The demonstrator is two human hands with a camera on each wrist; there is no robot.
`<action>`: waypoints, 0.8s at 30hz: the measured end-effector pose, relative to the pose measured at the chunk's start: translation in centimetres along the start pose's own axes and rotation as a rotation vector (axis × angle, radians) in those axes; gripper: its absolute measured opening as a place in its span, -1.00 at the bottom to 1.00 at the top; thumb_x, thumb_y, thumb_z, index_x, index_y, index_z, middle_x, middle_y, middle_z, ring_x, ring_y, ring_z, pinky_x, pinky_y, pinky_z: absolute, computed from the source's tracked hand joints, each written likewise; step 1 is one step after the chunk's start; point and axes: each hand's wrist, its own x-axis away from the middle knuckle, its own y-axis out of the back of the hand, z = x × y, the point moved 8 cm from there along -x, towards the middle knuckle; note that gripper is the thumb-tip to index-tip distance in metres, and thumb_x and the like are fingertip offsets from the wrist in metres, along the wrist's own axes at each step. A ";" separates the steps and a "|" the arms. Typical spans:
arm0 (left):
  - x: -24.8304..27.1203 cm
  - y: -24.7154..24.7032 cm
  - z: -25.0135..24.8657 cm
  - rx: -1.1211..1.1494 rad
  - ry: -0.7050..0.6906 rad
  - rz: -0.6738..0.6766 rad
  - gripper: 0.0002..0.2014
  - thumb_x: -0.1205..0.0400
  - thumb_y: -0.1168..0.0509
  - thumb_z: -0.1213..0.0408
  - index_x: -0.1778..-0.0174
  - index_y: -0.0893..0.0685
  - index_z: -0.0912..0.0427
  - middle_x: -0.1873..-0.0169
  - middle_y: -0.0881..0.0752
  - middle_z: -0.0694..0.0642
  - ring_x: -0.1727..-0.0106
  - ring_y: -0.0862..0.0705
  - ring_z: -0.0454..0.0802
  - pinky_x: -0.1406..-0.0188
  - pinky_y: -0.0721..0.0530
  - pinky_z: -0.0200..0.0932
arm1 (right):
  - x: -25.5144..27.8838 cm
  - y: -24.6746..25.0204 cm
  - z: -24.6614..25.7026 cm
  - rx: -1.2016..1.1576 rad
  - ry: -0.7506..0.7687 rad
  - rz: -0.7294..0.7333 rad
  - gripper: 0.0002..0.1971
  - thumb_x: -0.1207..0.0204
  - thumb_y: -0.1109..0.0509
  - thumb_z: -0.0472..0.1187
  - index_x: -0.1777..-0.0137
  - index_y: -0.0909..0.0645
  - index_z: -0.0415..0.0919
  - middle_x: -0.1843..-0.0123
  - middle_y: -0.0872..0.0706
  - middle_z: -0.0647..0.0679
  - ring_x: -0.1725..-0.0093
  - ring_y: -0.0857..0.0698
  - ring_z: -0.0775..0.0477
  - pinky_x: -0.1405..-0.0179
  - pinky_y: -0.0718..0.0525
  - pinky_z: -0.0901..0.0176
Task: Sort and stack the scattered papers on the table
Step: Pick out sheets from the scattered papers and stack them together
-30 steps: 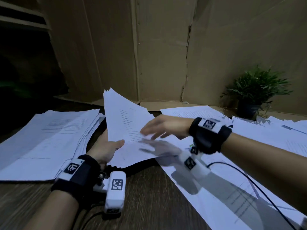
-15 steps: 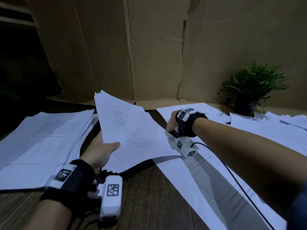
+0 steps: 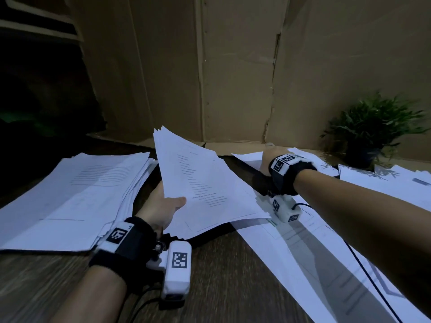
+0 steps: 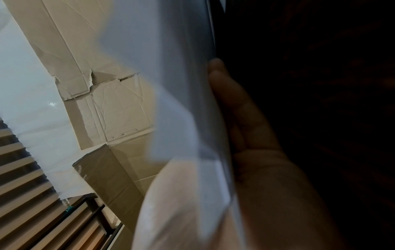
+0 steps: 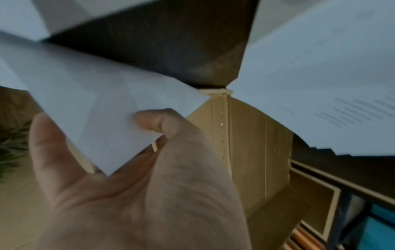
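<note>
My left hand [image 3: 163,209] grips a sheaf of printed white papers [image 3: 205,183] by its lower left corner, thumb on top, fingers [image 4: 233,104] underneath; the sheaf tilts up above the wooden table [image 3: 224,276]. My right hand [image 3: 271,157] is stretched to the far middle of the table. In the right wrist view its thumb and fingers [image 5: 158,121] pinch the corner of a single white sheet [image 5: 102,108]. A big spread pile of papers [image 3: 70,194] lies at the left. More loose sheets [image 3: 303,252] lie under my right arm and at the far right [image 3: 384,183].
A cardboard wall [image 3: 233,78] closes the back of the table. A small potted green plant [image 3: 368,134] stands at the back right, next to the loose sheets. A black cable [image 3: 363,271] runs from my right wrist across the papers. Dark shelving is at the far left.
My right hand left the held sheaf and reached to the far sheets, where it now pinches a sheet's corner. The left hand still holds the sheaf, tilted slightly flatter.
</note>
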 end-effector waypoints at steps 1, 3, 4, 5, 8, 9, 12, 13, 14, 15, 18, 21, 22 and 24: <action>0.1 0.0 0.0 0.007 0.004 -0.004 -0.47 -0.69 -0.17 0.65 -0.54 -0.46 0.11 -0.34 -0.68 0.11 -0.36 -0.63 0.11 -0.24 -0.61 -0.06 | 0.3 0.5 -0.4 0.005 -0.014 0.003 -0.60 -0.62 -0.30 -0.26 -0.43 -0.51 -0.34 -0.34 -0.63 -0.35 -0.26 -0.68 -0.44 -0.21 -0.66 -0.22; 0.3 -0.2 -0.2 0.018 0.006 0.003 -0.47 -0.70 -0.16 0.64 -0.54 -0.46 0.10 -0.33 -0.68 0.10 -0.36 -0.63 0.10 -0.22 -0.61 -0.08 | 1.4 2.7 -0.5 -0.023 0.010 -0.018 -0.65 -0.61 -0.31 -0.27 -0.38 -0.57 -0.33 -0.30 -0.65 -0.33 -0.24 -0.68 -0.40 -0.10 -0.63 -0.05; 0.4 -0.3 -0.4 0.024 0.003 0.009 -0.48 -0.71 -0.15 0.64 -0.55 -0.46 0.11 -0.34 -0.68 0.10 -0.36 -0.63 0.10 -0.22 -0.60 -0.10 | 1.9 4.1 -0.6 -0.051 0.019 -0.070 -0.67 -0.62 -0.31 -0.29 -0.35 -0.57 -0.34 -0.29 -0.65 -0.33 -0.25 -0.67 -0.38 -0.07 -0.62 -0.02; 0.6 -0.4 -0.5 0.031 0.002 0.014 -0.48 -0.72 -0.14 0.63 -0.56 -0.45 0.12 -0.35 -0.67 0.10 -0.38 -0.61 0.09 -0.25 -0.59 -0.11 | 2.9 5.5 -0.5 -0.085 0.032 -0.114 -0.70 -0.63 -0.29 -0.32 -0.33 -0.57 -0.36 -0.27 -0.64 -0.33 -0.25 -0.65 -0.39 -0.06 -0.59 -0.05; 0.7 -0.4 -0.5 0.047 0.008 0.004 -0.52 -0.74 -0.13 0.59 -0.57 -0.44 0.14 -0.37 -0.66 0.10 -0.41 -0.59 0.08 -0.35 -0.52 -0.08 | 6.6 7.6 1.4 -0.218 0.283 -0.299 -0.65 -0.59 -0.18 -0.45 -0.27 -0.66 -0.22 0.00 -0.69 -0.24 -0.05 -0.66 -0.39 0.05 -0.56 -0.01; 0.7 -0.3 -0.5 0.053 0.011 -0.003 -0.54 -0.75 -0.13 0.57 -0.55 -0.45 0.16 -0.37 -0.66 0.11 -0.41 -0.59 0.09 -0.35 -0.52 -0.06 | 8.4 7.3 2.6 -0.281 0.446 -0.296 -0.59 -0.59 -0.16 -0.45 -0.24 -0.72 -0.08 0.04 -0.75 -0.16 -0.03 -0.70 -0.36 0.02 -0.62 -0.04; 1.0 -0.5 -0.8 0.071 0.016 0.004 -0.61 -0.75 -0.18 0.51 -0.50 -0.50 0.16 -0.34 -0.69 0.16 -0.34 -0.65 0.14 -0.34 -0.60 0.02 | 13.2 3.8 5.2 -0.278 0.830 -0.090 -0.63 -0.70 -0.16 -0.29 -0.21 -0.78 0.00 -0.25 -0.79 -0.01 -0.30 -0.68 -0.14 -0.32 -0.49 0.28; 1.2 -0.8 -1.0 0.078 0.015 0.021 -0.62 -0.74 -0.22 0.47 -0.47 -0.55 0.13 -0.30 -0.72 0.14 -0.29 -0.70 0.14 -0.26 -0.68 0.03 | 14.1 3.1 5.3 -0.244 0.863 -0.016 -0.67 -0.74 -0.18 -0.26 -0.24 -0.77 -0.01 -0.35 -0.74 -0.03 -0.39 -0.61 -0.12 -0.32 -0.39 0.41; 1.3 -1.0 -1.2 0.078 0.012 0.043 -0.66 -0.73 -0.26 0.43 -0.41 -0.61 0.09 -0.24 -0.76 0.10 -0.23 -0.75 0.12 -0.10 -0.76 0.00 | 14.7 2.8 5.3 -0.215 0.880 0.028 -0.69 -0.77 -0.20 -0.25 -0.28 -0.76 -0.02 -0.42 -0.69 -0.05 -0.45 -0.53 -0.13 -0.36 -0.35 0.35; 1.5 -1.2 -1.5 0.075 0.007 0.066 -0.69 -0.72 -0.28 0.40 -0.37 -0.66 0.05 -0.18 -0.79 0.07 -0.17 -0.78 0.07 0.05 -0.79 -0.07 | 14.9 2.8 5.2 -0.206 0.872 0.053 -0.69 -0.78 -0.19 -0.24 -0.32 -0.74 -0.03 -0.48 -0.64 -0.07 -0.49 -0.47 -0.14 -0.40 -0.33 0.22; 1.7 -1.6 -1.9 0.085 -0.009 0.114 -0.70 -0.70 -0.32 0.39 -0.32 -0.69 0.05 -0.15 -0.81 0.06 -0.14 -0.80 0.04 0.13 -0.78 -0.10 | 14.7 2.8 4.5 -0.188 0.809 0.099 -0.63 -0.81 -0.12 -0.22 -0.41 -0.69 0.05 -0.68 -0.40 -0.04 -0.65 -0.28 -0.12 -0.56 -0.24 0.12; 1.6 -1.5 -1.8 0.065 -0.008 0.121 -0.67 -0.67 -0.33 0.46 -0.30 -0.70 0.05 -0.13 -0.82 0.06 -0.11 -0.81 0.06 0.12 -0.80 -0.06 | 14.0 2.1 3.8 -0.201 0.778 0.149 -0.58 -0.81 -0.09 -0.26 -0.42 -0.67 0.15 -0.76 -0.24 0.00 -0.73 -0.16 -0.06 -0.65 -0.15 0.17; 1.5 -1.5 -1.6 0.049 -0.008 0.125 -0.66 -0.66 -0.34 0.48 -0.30 -0.70 0.04 -0.13 -0.82 0.07 -0.12 -0.80 0.07 0.08 -0.80 -0.02 | 13.9 2.0 3.5 -0.224 0.776 0.162 -0.55 -0.80 -0.08 -0.31 -0.40 -0.68 0.16 -0.76 -0.23 0.01 -0.73 -0.17 -0.05 -0.65 -0.15 0.19; 1.2 -1.3 -1.6 0.002 -0.035 0.117 -0.62 -0.65 -0.36 0.45 -0.36 -0.66 0.04 -0.18 -0.80 0.07 -0.19 -0.78 0.09 -0.06 -0.78 0.02 | 13.4 2.3 3.0 -0.309 0.771 0.162 -0.47 -0.77 -0.06 -0.42 -0.33 -0.73 0.14 -0.75 -0.25 0.04 -0.73 -0.21 -0.01 -0.64 -0.20 0.25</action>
